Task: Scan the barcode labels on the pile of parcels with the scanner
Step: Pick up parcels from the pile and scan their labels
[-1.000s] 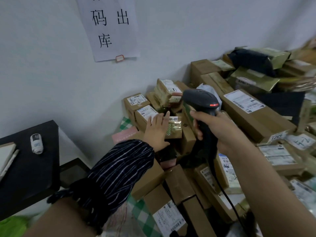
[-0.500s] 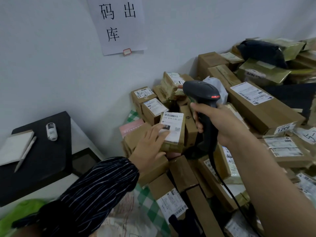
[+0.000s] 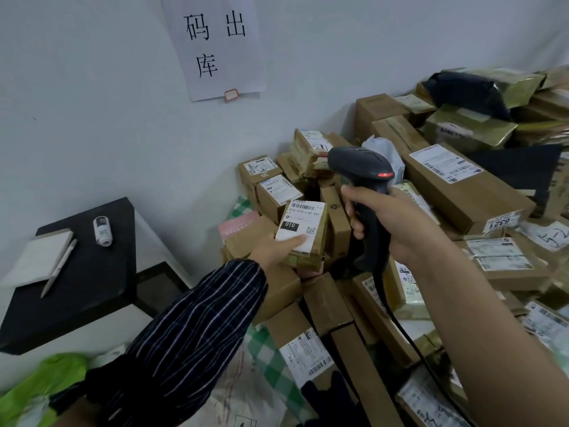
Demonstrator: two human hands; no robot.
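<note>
Left hand (image 3: 274, 246) holds a small brown cardboard box (image 3: 304, 260), flat white barcode label (image 3: 306, 212) face-up, just left of scanner (image 3: 361, 167). Right hand (image 3: 397, 224) is wrapped round the scanner's smooth black plastic pistol handle. Pile of taped rectangular parcels (image 3: 462, 192) lies under and right of scanner.

left hand (image 3: 276, 247) reaches forward pinching a parcel (image 3: 304, 223), raised right hand (image 3: 400, 224) curled round the scanner (image 3: 360, 167) grip.

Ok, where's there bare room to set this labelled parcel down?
The black table is bare on its near right part, beside the notebook, pen and small bottle. The parcel pile is packed edge to edge, no flat gap. Left hand holds the labelled parcel, right hand the scanner.
</note>
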